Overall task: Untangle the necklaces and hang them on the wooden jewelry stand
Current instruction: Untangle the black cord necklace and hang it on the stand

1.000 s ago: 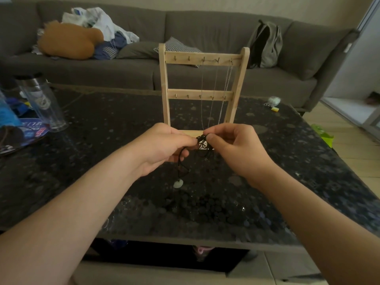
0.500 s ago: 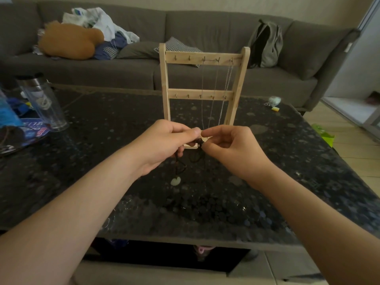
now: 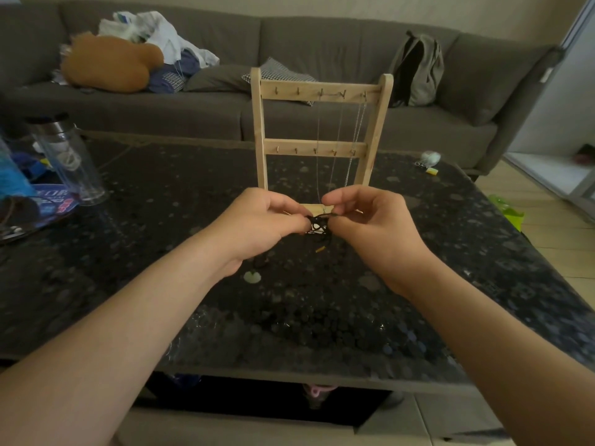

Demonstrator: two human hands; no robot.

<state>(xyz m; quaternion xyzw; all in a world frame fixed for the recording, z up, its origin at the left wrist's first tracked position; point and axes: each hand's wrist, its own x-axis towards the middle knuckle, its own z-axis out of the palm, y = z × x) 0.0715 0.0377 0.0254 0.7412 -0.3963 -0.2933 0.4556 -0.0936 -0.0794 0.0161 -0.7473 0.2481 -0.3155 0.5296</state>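
A wooden jewelry stand (image 3: 260,130) with two hook rails stands upright on the dark speckled table. Thin silver chains (image 3: 349,149) hang from its upper right hooks. In front of its base, my left hand (image 3: 257,226) and my right hand (image 3: 373,226) pinch a tangled black cord necklace (image 3: 317,225) from either side. Its cord drops under my left hand to a pale round pendant (image 3: 251,277) just above the table. A small gold piece (image 3: 320,249) dangles below the knot.
A clear bottle with a steel lid (image 3: 69,159) stands at the table's left, beside blue packaging (image 3: 48,204). Small white and yellow items (image 3: 429,160) lie at the far right. A grey sofa (image 3: 322,37) with clothes and a backpack runs behind the table (image 3: 483,252).
Both hands kept pinching the black knot in front of the stand's base, shifting slightly. The pendant has swung a little left beneath my left wrist.
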